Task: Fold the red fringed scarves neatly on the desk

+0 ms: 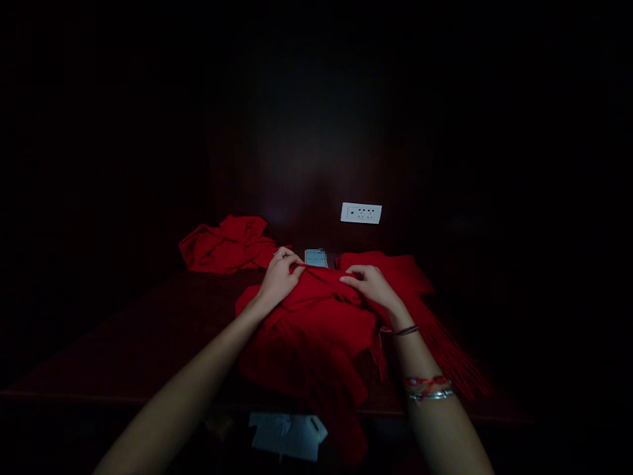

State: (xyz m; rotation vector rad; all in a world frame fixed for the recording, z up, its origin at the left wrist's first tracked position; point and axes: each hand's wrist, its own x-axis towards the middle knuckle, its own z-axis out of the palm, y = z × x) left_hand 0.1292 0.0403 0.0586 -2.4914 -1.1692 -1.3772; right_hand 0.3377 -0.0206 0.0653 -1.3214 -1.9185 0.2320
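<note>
A crumpled red scarf [316, 323] lies in the middle of the dark table, part of it hanging over the front edge. My left hand [281, 274], with a ring on one finger, pinches the scarf's far edge at the left. On the right, my right hand [370, 285] rests with bent fingers at the same cloth's upper right part; its fingertips are partly lost in the folds, so I cannot tell how firmly they grip. A phone [315, 258] with a lit screen lies just beyond the scarf, between both hands.
Another red scarf [395, 272] with long fringe lies flat to the right. A bunched red cloth [225, 245] sits at the back left. A white socket plate [361, 213] is on the back wall. Below the table's front edge [148, 399] shows a pale object [287, 435].
</note>
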